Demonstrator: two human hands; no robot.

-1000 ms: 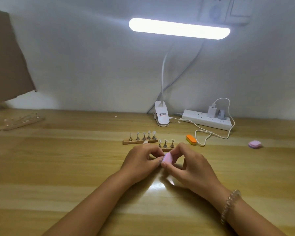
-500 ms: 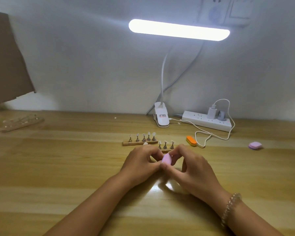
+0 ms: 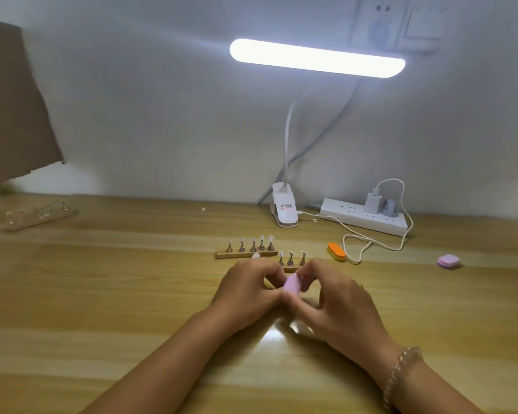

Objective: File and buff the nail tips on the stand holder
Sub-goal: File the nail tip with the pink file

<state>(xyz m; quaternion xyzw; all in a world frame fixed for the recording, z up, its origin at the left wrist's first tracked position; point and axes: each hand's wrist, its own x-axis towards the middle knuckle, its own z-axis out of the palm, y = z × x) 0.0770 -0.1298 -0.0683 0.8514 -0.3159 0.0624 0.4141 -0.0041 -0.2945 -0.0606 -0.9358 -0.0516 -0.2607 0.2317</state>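
Hands were together mid-worktop: right hand pinched a pink buffer block, left hand curled against it, couldn't tell what it gripped. Stand holder with five nail tips sat at 12 o'clock, a second holder half hidden behind the fingers, orange buffer at 2 o'clock

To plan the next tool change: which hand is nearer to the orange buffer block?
Right. The right hand, pinching the pink buffer, is on the near side of the orange buffer block; the left hand is farther, to the block's near left.
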